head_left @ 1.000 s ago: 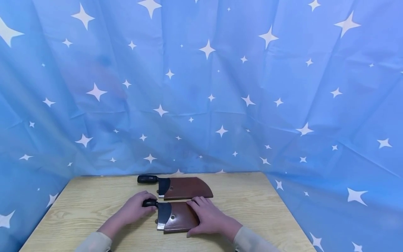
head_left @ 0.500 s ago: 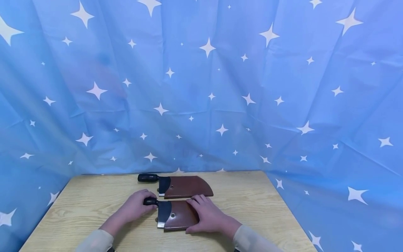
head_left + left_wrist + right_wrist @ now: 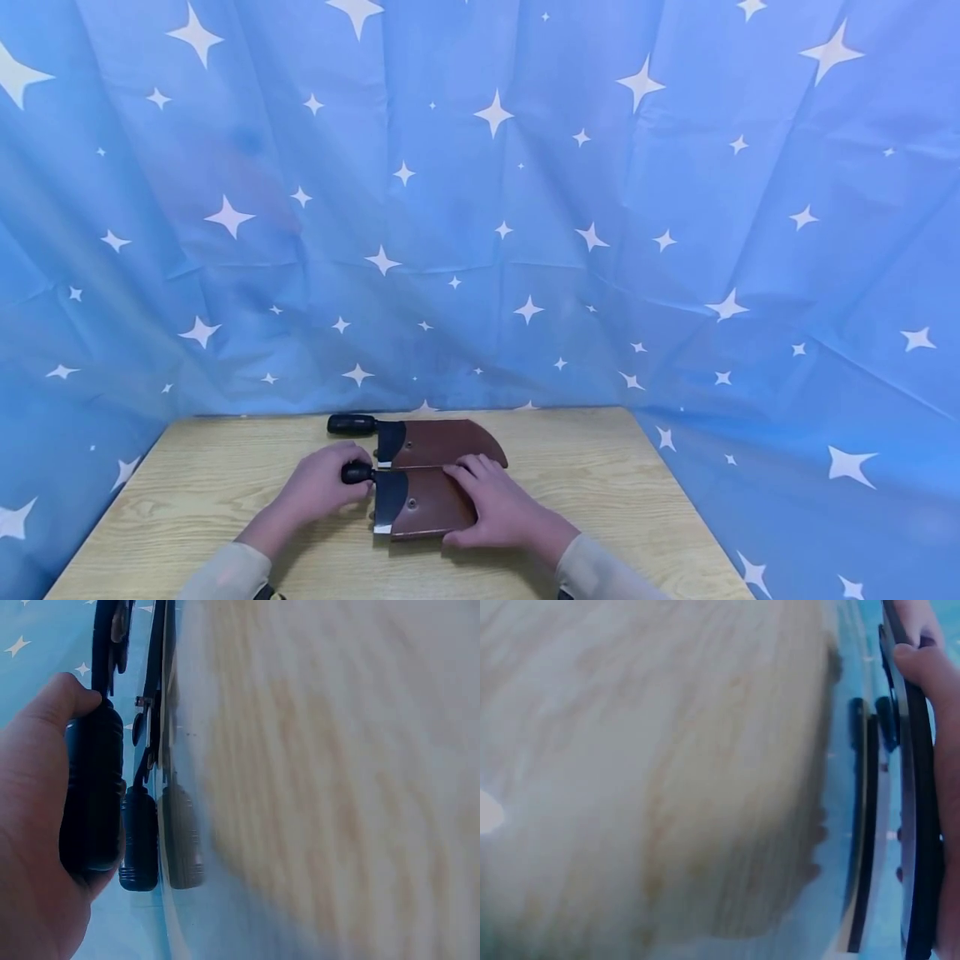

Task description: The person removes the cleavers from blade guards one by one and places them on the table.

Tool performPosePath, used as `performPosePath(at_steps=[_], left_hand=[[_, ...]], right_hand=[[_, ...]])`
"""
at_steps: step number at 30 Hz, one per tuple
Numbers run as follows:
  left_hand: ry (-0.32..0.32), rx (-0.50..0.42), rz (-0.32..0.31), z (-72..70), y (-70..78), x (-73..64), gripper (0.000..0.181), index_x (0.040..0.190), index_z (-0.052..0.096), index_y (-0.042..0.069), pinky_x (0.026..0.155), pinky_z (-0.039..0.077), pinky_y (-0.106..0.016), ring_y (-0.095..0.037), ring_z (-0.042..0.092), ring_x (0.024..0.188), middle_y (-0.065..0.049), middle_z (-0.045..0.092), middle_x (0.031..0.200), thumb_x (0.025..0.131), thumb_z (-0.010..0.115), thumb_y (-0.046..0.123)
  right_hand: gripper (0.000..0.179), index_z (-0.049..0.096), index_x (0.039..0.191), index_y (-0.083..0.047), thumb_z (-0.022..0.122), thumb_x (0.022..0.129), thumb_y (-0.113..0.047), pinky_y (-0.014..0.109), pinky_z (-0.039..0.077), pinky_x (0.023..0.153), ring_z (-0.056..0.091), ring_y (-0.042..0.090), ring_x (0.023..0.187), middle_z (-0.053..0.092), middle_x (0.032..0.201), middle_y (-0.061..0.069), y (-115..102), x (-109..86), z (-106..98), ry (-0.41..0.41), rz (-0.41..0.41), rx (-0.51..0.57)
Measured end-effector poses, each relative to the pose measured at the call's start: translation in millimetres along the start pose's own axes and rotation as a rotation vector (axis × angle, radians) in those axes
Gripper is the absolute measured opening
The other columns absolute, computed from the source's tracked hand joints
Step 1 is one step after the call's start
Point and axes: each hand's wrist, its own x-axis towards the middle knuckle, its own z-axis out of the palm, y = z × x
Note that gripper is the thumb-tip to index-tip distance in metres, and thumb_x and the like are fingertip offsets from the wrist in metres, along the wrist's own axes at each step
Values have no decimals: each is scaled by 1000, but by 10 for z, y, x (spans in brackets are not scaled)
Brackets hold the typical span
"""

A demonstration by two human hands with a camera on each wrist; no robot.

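Note:
Two cleavers lie one behind the other in the head view, each with a black handle and a brown leather sheath. My left hand [image 3: 318, 485] grips the handle [image 3: 356, 472] of the near cleaver [image 3: 431, 502]. At the other end, my right hand [image 3: 497, 504] holds its sheath by the edges. Seen from the left wrist, thumb and palm wrap the black handle [image 3: 94, 787]. The right wrist view shows the sheath edge-on [image 3: 919, 795], raised off the table. Behind it the far cleaver [image 3: 448, 442] rests untouched on the table. Most of both blades is hidden by leather.
The pale wooden table [image 3: 187, 500] reaches back to a blue star-patterned curtain [image 3: 450, 208], which also hangs along both sides. In the left wrist view, the far cleaver's handle [image 3: 139, 840] hangs close beside the held one.
Both hands have raised the near cleaver slightly off the table, shifting it up in the head view toward the far cleaver. The far cleaver has not moved.

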Motion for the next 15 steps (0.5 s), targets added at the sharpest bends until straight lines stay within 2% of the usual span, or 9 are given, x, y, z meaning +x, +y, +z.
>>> performPosePath(at_steps=[5,10,15], left_hand=[[36,39,31,-28,33,10,26,105,77,32,82,55,-41,-9,65,91,21,67,101,83,90,32],[107,86,92,-60,67,18,25,101,76,33,74,51,-37,-7,59,82,23,61,95,79,88,30],[144,106,107,-97,87,34,25,99,75,36,72,50,-35,-6,58,81,25,61,94,78,87,30]], right_hand=[[111,44,169,-13,70,88,-84,52,44,121,49,22,144,51,160,3,-33,3,-78,-2,10,-44],[113,47,167,-10,71,86,-85,50,43,121,49,22,143,53,158,4,-70,5,-175,18,13,-71],[114,47,166,-9,74,84,-84,47,40,124,49,22,143,53,157,5,-86,14,-229,50,-3,-95]])
